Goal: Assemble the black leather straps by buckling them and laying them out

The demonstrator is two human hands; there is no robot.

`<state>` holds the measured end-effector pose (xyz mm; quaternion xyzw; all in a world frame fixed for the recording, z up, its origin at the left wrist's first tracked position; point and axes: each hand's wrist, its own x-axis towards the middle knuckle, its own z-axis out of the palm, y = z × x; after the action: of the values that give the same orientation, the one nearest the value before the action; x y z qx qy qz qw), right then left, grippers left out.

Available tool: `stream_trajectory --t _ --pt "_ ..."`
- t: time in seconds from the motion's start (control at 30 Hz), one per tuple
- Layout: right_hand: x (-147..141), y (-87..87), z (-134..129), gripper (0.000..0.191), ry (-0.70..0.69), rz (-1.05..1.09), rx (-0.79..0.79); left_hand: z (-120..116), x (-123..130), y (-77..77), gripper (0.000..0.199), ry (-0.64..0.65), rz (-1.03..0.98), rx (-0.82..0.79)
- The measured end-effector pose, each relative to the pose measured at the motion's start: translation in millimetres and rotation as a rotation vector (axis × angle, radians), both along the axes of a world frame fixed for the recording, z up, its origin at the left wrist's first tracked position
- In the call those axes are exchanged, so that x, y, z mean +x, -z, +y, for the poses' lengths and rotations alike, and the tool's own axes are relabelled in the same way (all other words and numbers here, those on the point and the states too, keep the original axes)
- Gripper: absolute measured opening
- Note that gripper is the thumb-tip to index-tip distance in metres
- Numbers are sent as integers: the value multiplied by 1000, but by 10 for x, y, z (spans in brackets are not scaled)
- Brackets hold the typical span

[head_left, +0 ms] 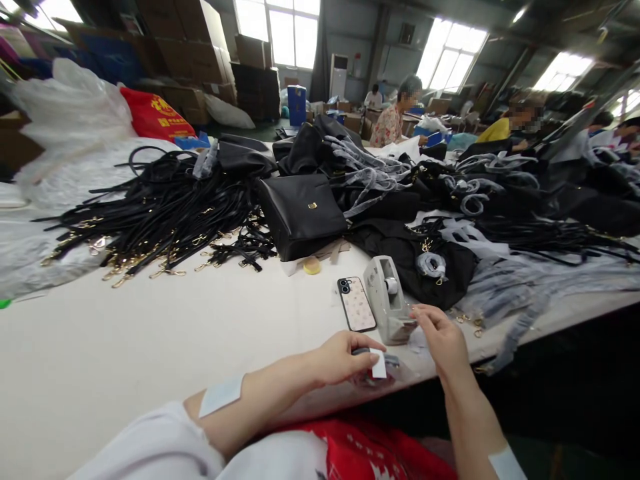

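the left hand had a white slip pinched by thumb and fingers, just over a small bundle near the table's front edge. the thumb pressed flat on the slip, probably to keep it steady against the bundle, while the curled fingers seemed to brace the bundle from its far side. the right hand was beside the front end of the dispenser, thumb and forefinger drawn together; whether they gripped tape or nothing, i cannot tell. the dispenser was upright within the right hand's reach, its broad base likely there to resist a pull. the phone lay flat just left of it, apart from the fingers.

the slip was thin, matte and straight-edged; the bundle looked lumpy under clear, crinkled film, grey and red showing through, its contents too blurred to name. the dispenser was smooth, pale, hard plastic, with a round white core in its hollow. farther back, a black bag held a boxy shape, its skin softly shiny, with a small gold plate. slim black straps sprawled in a tangle beside it, gold clasps at their ends, on the smooth white table.
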<state>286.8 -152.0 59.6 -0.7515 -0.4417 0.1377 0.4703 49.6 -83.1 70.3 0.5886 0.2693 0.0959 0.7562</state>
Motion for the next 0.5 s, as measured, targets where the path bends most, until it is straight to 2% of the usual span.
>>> stream_trajectory --t 0.1,0.23,0.33,0.4,0.5 --pt "-87 -18 -238 35 29 20 -48 3 7 -27 63 1 -16 -34" --pt "-140 160 -402 39 14 143 -195 1 62 -59 65 -56 -73 -73" --pt "-133 243 -466 37 36 199 -229 0 112 -68 63 -108 -95 -28" --pt "-164 189 -538 36 57 225 -208 -3 139 -63 60 -142 -86 37" --pt "-332 -21 -678 36 50 288 -138 -16 173 -56 51 -210 -49 173"
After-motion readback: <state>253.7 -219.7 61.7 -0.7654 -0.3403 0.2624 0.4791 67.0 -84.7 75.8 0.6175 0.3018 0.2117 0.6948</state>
